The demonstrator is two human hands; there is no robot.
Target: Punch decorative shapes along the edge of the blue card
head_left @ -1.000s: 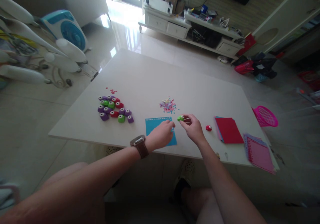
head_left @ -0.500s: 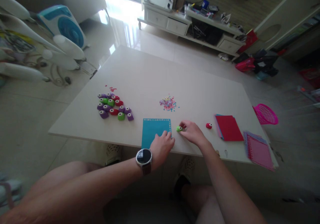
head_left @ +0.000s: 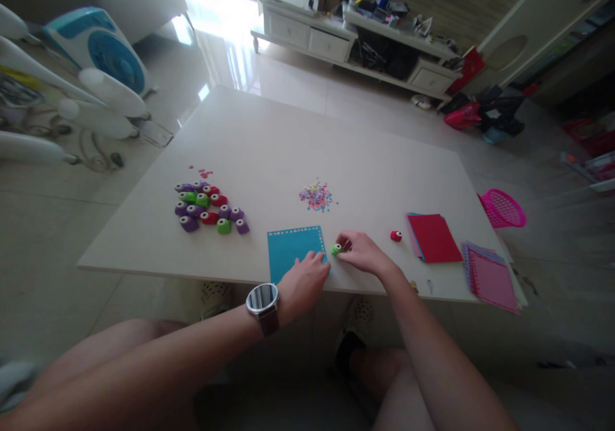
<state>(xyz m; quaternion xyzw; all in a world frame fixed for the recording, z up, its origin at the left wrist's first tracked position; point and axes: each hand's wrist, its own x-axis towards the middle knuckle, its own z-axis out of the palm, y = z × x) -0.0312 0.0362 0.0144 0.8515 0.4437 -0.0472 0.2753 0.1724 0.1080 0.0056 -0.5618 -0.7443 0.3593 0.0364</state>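
Note:
My left hand (head_left: 304, 280) lies with its fingers spread on a blue sheet of paper (head_left: 288, 252), near the sheet's right side. Small punched holes run along the paper's top edge and down its right edge. My right hand (head_left: 361, 252) pinches a green craft punch (head_left: 336, 249) just beside the right edge of the sheet. Whether the paper sits in the punch's slot I cannot tell. Beyond the sheet lies a pile of tiny coloured paper cut-outs (head_left: 317, 196). A single red craft punch (head_left: 396, 235) stands to the right of my right hand.
Several purple, green and red punches (head_left: 209, 217) are grouped at the left, with red paper bits (head_left: 205, 173) behind them. At the right lie a stack of red and blue paper (head_left: 435, 239) and punched pink sheets (head_left: 493, 278). A pink basket (head_left: 503, 209) stands beyond the white table (head_left: 269, 130).
The green punch in my right hand has come closer to the blue sheet's right edge. My left hand stays on the paper. The whole view has shifted slightly.

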